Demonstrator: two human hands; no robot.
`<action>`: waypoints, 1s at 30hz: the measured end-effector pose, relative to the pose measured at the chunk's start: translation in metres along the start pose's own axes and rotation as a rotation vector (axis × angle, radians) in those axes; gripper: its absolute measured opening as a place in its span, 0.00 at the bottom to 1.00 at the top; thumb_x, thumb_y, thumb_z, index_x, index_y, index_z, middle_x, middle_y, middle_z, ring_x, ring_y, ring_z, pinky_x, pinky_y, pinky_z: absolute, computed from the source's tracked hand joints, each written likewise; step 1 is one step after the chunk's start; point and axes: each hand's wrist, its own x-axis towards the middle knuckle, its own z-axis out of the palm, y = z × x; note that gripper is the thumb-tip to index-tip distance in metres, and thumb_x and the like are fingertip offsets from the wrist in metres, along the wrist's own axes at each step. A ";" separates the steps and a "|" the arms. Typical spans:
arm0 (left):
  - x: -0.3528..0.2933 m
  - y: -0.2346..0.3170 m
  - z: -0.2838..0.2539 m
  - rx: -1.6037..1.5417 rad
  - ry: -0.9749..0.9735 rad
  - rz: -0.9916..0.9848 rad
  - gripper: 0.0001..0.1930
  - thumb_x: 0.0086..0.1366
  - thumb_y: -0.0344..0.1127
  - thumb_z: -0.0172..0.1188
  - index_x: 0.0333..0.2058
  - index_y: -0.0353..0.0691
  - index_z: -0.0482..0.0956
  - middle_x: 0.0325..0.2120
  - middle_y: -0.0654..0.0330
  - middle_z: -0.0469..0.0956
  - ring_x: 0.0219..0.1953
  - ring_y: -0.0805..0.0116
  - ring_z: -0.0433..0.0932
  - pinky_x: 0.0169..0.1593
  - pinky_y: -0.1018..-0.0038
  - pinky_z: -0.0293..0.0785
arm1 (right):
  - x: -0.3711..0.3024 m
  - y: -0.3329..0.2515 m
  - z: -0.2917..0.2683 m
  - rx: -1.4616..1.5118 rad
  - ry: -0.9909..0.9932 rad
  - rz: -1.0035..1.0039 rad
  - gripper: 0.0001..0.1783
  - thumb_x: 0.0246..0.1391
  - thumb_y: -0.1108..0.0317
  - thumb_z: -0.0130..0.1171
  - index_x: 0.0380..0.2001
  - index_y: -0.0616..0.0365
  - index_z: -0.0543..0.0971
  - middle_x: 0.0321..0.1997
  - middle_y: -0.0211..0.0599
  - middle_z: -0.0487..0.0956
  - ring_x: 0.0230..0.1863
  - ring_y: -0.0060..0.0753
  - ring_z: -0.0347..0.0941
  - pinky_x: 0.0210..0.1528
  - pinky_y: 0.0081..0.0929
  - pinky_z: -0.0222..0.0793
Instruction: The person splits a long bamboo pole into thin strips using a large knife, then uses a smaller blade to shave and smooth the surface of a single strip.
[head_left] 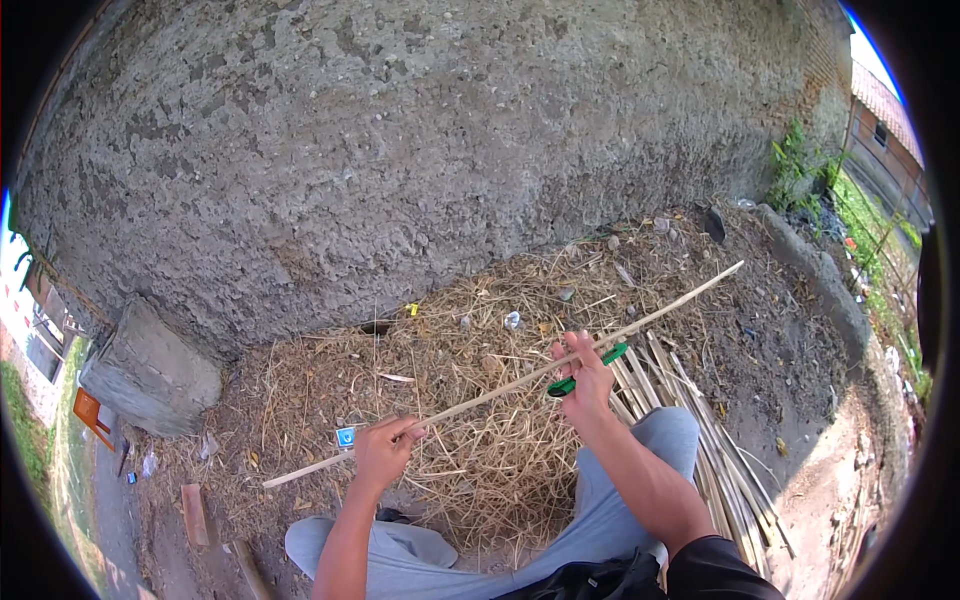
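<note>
A long, thin pale strip, apparently split bamboo [480, 398], slants across in front of me, its right end farther away and higher. My left hand [383, 452] is closed around it left of its middle, knuckles up. My right hand [587, 382] is partly closed, thumb and fingers bent around a green tool [562, 387] that shows on both sides of the hand. The strip passes across the fingers of this hand, against or just beside the tool. Whether the tool has a blade is hidden.
Pale shavings [500, 450] cover the ground between my knees. Several similar strips [715, 455] lie beside my right knee. A rough grey wall [400, 170] rises ahead. A concrete block [155, 370], an orange object [92, 412], a brick piece [195, 515] and a blue packet [346, 437] are leftward.
</note>
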 end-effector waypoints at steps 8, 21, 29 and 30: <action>-0.004 -0.007 -0.010 -0.007 0.091 -0.085 0.09 0.57 0.38 0.69 0.35 0.42 0.86 0.26 0.59 0.83 0.24 0.63 0.80 0.30 0.71 0.73 | -0.001 -0.009 0.002 -0.183 -0.072 -0.080 0.30 0.57 0.70 0.66 0.59 0.72 0.67 0.47 0.40 0.77 0.34 0.24 0.70 0.52 0.33 0.80; -0.005 -0.009 -0.013 -0.023 0.085 -0.114 0.11 0.57 0.39 0.70 0.36 0.40 0.86 0.26 0.59 0.83 0.24 0.64 0.80 0.29 0.72 0.73 | -0.002 -0.005 0.007 -0.297 -0.147 -0.097 0.14 0.56 0.71 0.66 0.40 0.74 0.78 0.35 0.39 0.78 0.37 0.29 0.78 0.45 0.32 0.84; -0.005 -0.005 -0.017 0.046 0.109 -0.035 0.09 0.55 0.35 0.71 0.35 0.40 0.86 0.27 0.58 0.83 0.25 0.62 0.80 0.30 0.71 0.74 | 0.002 0.002 0.005 -0.484 -0.150 -0.153 0.10 0.61 0.69 0.62 0.32 0.68 0.80 0.27 0.36 0.79 0.22 0.21 0.73 0.27 0.24 0.77; -0.005 -0.005 -0.018 0.045 0.111 -0.037 0.09 0.55 0.35 0.71 0.35 0.40 0.86 0.27 0.58 0.83 0.25 0.62 0.80 0.30 0.71 0.74 | 0.002 0.003 0.004 -0.520 -0.189 -0.174 0.10 0.62 0.69 0.60 0.32 0.67 0.80 0.27 0.36 0.79 0.21 0.20 0.72 0.25 0.23 0.75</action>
